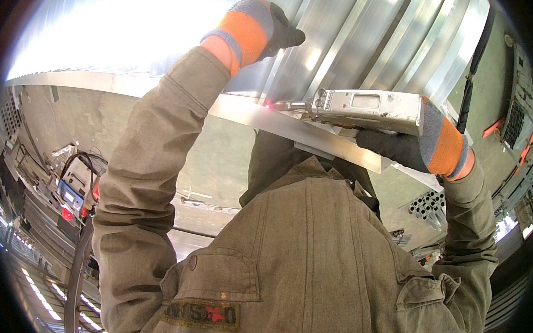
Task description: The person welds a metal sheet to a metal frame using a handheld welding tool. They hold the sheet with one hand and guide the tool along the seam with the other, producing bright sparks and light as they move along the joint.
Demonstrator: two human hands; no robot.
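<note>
Right hand [418,151], in the head view, is clamped on a pale metal hand tool [369,110], its gloved fingers wrapped beneath and behind the body. The tool lies nearly level, its narrow nozzle [291,106] pointing left to a small red glow [268,106] at the upper edge of a flat metal strip [304,135]. Whether the tip touches the metal is too small to tell. The left hand [257,28] is up over a ridged metal panel [360,42], fingers curled in close to the thumb; whether they press on it or pinch something cannot be told.

Judging by the glow, the step in hand is work at one spot where strip and panel meet. A next move would call for a steady nozzle and an unchanged angle along that edge.

The strip borders the panel on the near side, running on leftward behind the left sleeve [159,137], which limits room past the glow. Its right end stops below the right hand, with floor [220,137] showing beyond the edge. The jacket [310,247] fills the near side, leaving little room for pulling back. A black hose [466,101] runs beyond the panel's right side, near the right glove, so sideways swings need care.
</note>
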